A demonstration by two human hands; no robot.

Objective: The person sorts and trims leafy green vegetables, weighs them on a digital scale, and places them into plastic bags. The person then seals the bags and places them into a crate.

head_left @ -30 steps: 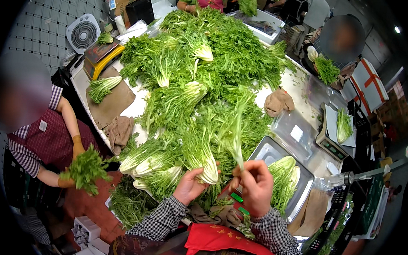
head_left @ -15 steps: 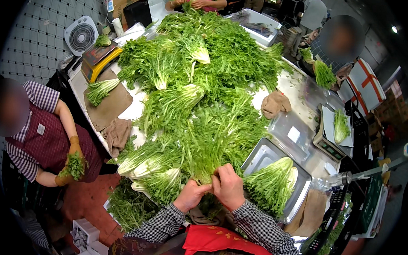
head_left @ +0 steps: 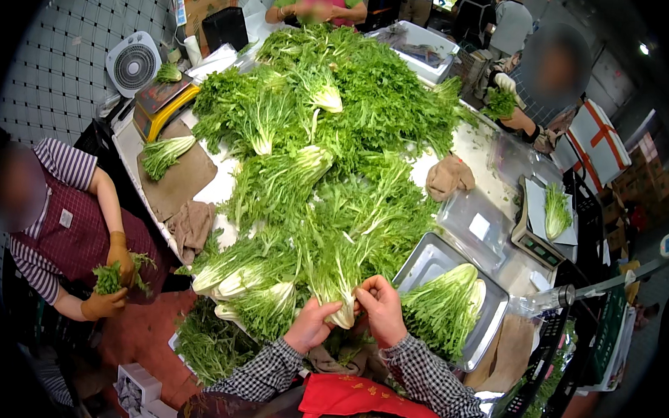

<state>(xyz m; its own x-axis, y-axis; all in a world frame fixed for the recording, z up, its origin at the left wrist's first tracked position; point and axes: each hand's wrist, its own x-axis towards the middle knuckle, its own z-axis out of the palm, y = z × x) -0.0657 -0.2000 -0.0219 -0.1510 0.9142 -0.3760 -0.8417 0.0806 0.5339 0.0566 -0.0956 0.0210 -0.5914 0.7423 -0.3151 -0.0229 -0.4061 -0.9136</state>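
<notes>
Small white fan [head_left: 132, 63], weighing scale [head_left: 542, 236]

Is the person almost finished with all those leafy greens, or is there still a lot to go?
Some is done: a bunch of greens already lies in the metal tray. Right now the left hand and right hand both grip the pale base of one head of greens. Much is left: a big pile of greens covers the table, so not nearly finished.
</notes>
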